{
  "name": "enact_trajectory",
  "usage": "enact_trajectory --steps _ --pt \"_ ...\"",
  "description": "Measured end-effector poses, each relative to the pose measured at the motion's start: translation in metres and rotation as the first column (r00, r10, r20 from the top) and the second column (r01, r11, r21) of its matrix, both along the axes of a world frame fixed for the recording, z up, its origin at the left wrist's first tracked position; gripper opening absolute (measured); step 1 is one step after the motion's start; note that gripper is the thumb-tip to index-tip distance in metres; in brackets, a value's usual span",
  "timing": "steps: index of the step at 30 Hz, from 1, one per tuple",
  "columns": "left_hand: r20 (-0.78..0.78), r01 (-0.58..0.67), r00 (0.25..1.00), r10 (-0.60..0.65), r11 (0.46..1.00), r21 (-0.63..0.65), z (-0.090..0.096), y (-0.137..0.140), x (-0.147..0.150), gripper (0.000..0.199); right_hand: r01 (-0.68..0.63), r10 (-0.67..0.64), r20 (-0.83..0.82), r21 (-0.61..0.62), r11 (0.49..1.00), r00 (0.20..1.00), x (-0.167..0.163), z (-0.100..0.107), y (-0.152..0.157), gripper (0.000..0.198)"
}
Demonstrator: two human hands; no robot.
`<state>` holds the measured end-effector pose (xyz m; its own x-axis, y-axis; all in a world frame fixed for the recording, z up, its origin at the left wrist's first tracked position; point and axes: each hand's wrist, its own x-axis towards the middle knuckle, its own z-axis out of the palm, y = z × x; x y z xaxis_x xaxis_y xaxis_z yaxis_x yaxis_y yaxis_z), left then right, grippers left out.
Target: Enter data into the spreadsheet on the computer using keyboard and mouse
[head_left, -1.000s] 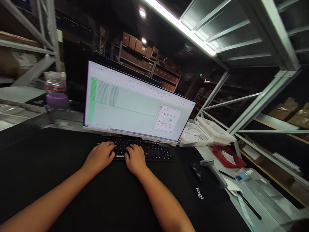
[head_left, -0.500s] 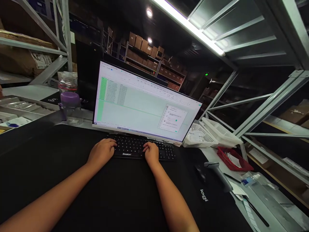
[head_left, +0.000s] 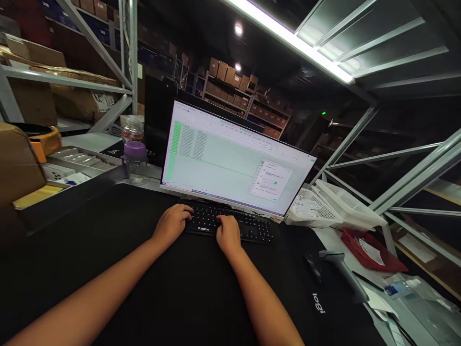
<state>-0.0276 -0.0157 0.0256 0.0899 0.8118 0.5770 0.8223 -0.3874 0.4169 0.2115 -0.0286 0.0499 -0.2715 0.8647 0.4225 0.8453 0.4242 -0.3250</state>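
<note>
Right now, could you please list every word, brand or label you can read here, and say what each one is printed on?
"Bosston": front edge of the black keyboard, between the left hand and right hand.
"logi": black desk mat, right side.
Monitor spreadsheet and pop-up text: too small to read.
Carton label on left shelf: blurred.

keyboard (head_left: 230, 223) before monitor (head_left: 234, 161), mouse (head_left: 312, 262) right

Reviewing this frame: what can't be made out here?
- Head view, monitor: spreadsheet and dialog text too small to read.
- Keyboard: keys under the left hand and right hand are hidden.
- Mouse: dark against the black mat, outline unclear.
- Clear packets: cut off by the right edge, blurred.
</note>
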Motion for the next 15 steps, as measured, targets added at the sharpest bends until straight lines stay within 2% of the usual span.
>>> enact_trajectory --steps 4,11,15 --pt "-0.027 0.019 0.999 -0.019 1.0 0.009 0.0 0.0 0.001 0.038 -0.093 0.093 0.01 -0.01 0.996 0.996 -0.01 -0.007 -0.007 0.041" --pt "-0.079 0.016 0.997 -0.015 1.0 0.008 0.005 0.0 0.001 0.032 0.012 -0.014 -0.049 -0.048 0.999 0.999 -0.007 0.0 -0.007 0.034" --pt "-0.093 -0.019 0.995 0.021 1.0 0.024 0.003 -0.003 0.01 0.04 -0.058 0.058 0.006 -0.027 0.998 0.998 -0.01 0.0 -0.01 0.028"
